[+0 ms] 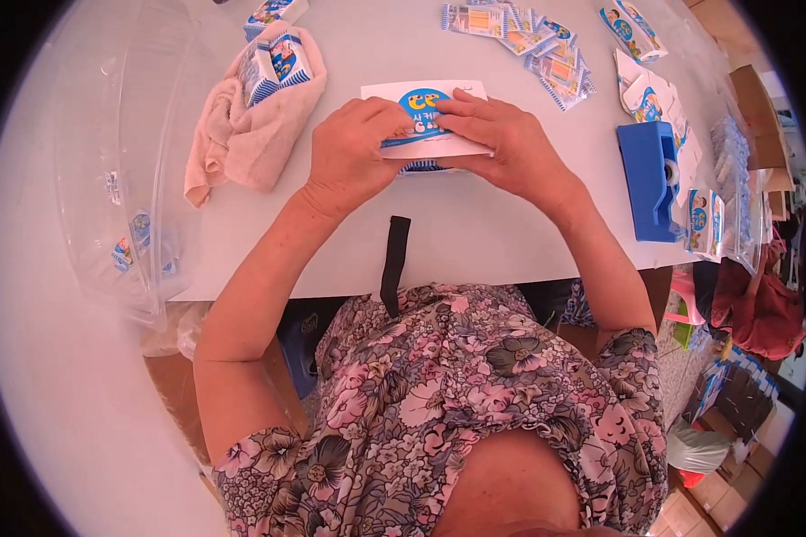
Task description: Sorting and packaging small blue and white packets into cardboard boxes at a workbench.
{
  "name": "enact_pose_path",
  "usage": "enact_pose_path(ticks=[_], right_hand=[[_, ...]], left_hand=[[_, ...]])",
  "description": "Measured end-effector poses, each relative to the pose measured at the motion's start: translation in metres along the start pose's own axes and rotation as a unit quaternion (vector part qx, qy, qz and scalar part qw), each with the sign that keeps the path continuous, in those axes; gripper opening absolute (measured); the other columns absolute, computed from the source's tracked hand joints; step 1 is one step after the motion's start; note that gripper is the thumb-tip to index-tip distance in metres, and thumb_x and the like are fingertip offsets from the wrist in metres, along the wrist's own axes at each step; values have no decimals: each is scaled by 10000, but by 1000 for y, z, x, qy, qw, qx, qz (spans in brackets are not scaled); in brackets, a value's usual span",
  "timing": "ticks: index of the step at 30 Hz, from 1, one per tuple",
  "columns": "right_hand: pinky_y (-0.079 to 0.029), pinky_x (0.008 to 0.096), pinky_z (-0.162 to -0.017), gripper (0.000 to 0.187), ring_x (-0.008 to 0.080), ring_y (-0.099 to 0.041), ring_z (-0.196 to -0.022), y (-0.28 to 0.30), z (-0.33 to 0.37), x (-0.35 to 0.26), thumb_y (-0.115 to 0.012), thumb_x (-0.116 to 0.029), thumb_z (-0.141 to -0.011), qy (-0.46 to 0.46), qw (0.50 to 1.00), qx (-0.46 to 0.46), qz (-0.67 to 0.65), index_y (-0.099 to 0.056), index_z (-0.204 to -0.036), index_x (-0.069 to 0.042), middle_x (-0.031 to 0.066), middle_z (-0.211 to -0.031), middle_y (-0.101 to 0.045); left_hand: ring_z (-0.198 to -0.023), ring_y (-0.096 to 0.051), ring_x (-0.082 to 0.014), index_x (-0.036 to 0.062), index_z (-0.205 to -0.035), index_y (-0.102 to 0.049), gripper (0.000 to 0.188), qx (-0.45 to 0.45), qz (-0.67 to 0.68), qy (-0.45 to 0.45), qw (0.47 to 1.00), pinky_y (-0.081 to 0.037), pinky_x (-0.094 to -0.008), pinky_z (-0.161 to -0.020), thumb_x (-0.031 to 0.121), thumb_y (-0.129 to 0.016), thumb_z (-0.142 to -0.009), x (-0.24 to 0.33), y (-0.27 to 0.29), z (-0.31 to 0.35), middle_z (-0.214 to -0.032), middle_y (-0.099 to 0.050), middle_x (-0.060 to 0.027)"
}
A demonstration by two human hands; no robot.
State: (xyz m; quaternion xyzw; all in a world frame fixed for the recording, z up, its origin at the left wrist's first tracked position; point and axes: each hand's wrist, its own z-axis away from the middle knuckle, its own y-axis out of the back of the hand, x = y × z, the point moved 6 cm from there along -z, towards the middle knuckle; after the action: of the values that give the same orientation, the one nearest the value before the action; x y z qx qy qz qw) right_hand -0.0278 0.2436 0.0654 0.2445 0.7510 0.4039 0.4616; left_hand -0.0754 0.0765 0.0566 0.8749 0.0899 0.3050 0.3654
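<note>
"Printed box [424,115], upper centre of the frame: where does the work stand?"

"Partway, by the look of it. Both hands grip the box, so this one seems unfinished; whether it is filled or sealed cannot be told."

"And the hands?"

"The left hand [354,143] curls partly closed around the box's left side; the right hand [510,143] clasps the other, fingers bent over the front. The thumbs are hard to make out."

"What looks done?"

"At upper left, striped boxes [288,58] on a pink towel [251,143] appear made up."

"And left?"

"Small packets [560,70] lie loose at upper right, apparently unboxed. Below them, a blue tape dispenser [645,179] stands on the white table [484,224], with neither hand touching it."
</note>
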Motion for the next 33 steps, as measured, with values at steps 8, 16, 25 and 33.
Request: enact_pose_path(ticks=[8, 16, 25, 33], right_hand=[[-436, 443, -1068, 598, 293, -493, -1320, -14, 14, 1, -802, -53, -664, 49, 989, 76, 119, -646, -1235, -139, 44, -1384, -567], [-200, 523, -1188, 661, 295, -331, -1437, -25, 28, 13, -783, -158, -726, 85, 993, 4, 86, -584, -1350, -247, 47, -1520, -421], [-298, 478, -1161, 684, 295, -330, -1433, -10, 22, 13, -766, -227, -781, 32, 999, -13, 3, -510, -1413, -175, 73, -1514, -418], [-366, 432, -1133, 651, 306, -460, -1343, 1, 8, 7, -786, -265, -758, 63, 989, -22, 134, -566, -1354, -124, 88, -1438, -508]], left_hand=[[-957, -644, -254, 98, -926, -639, 350, -27, -56, -135, 989, -547, -360, -744, 38, -784, -613, 11, 8, 10, -1020, -653, -33], [-1189, -603, -289, 72, -1083, -670, 413, -87, -83, -205, 971, -530, -393, -993, 20, -749, -681, -2, 1, 33, -1198, -647, -75], [-1141, -622, -282, 66, -1096, -665, 406, -119, 36, -108, 986, -554, -360, -906, 93, -788, -709, 9, 13, 21, -1208, -637, -89], [-1046, -657, -263, 64, -1023, -679, 361, -91, 30, -113, 989, -568, -337, -815, 120, -825, -698, -7, 11, 15, -1163, -663, -85]])
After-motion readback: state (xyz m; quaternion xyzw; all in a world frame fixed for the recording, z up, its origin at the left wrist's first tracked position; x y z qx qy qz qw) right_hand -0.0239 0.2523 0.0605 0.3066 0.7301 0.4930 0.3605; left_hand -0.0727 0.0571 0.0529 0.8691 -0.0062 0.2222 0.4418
